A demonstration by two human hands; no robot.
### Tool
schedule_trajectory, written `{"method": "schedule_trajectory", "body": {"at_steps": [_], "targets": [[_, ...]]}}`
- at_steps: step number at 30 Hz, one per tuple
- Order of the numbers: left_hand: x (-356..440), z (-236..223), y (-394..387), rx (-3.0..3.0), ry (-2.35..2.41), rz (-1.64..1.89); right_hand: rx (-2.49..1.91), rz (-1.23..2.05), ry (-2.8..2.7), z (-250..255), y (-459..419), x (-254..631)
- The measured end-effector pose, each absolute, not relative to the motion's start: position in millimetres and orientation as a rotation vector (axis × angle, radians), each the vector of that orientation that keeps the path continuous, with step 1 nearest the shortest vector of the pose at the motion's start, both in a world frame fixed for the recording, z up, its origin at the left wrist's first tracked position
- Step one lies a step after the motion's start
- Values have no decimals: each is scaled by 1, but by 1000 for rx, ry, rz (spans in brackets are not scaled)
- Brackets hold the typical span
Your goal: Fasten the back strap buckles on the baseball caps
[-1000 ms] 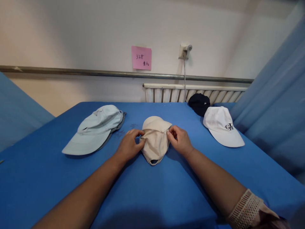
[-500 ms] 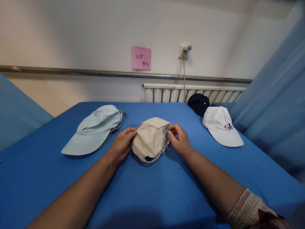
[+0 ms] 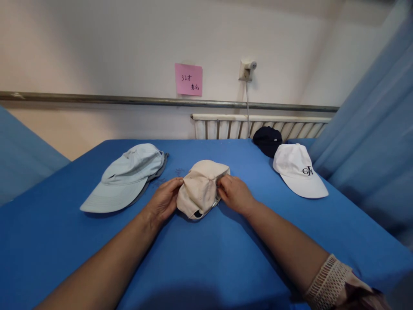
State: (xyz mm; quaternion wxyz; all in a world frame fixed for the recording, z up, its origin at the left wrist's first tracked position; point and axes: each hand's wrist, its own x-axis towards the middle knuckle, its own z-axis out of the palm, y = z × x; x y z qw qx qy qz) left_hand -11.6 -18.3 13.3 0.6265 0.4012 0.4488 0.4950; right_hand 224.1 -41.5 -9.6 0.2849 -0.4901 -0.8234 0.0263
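A beige cap (image 3: 198, 187) lies in the middle of the blue-covered table, its back opening and strap turned toward me. My left hand (image 3: 166, 198) pinches its left side between thumb and fingers. On the other side, my right hand (image 3: 235, 191) has its fingers closed on the fabric and partly pushed into a fold, so the fingertips are hidden. The cap's crown is creased and dented at the right. Its brim cannot be made out from here.
To the left lies a pale blue cap (image 3: 129, 172) over a darker grey one (image 3: 163, 167). A white cap with black letters (image 3: 298, 170) and a black cap (image 3: 267, 140) sit at the right. Behind the blue table (image 3: 200, 267) are a radiator (image 3: 222, 128) and a metal rail (image 3: 129, 100). Blue curtains (image 3: 371, 129) flank it.
My right hand has moved left and inward, pushing the beige cap's right side in. The cap looks more folded. My left hand keeps its hold; the view has shifted slightly.
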Motion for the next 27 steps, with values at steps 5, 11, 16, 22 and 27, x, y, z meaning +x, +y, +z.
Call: {"method": "schedule_trajectory", "body": {"at_steps": [5, 11, 16, 22, 27], "targets": [[-12, 9, -17, 1086, 1112, 1099, -1217, 140, -2175, -7, -47, 224], [-12, 8, -18, 1083, 1101, 1106, -1142, 165, -2155, -11, -49, 221], [-9, 8, -17, 1250, 1222, 1129, -1084, 323, -1840, -8, -52, 218], [-8, 6, -16, 1597, 1269, 1156, -990, 438, -1606, 0, -58, 218], [-7, 7, -23, 1758, 1258, 1179, -1008, 336, -1764, -3, -57, 218]]}}
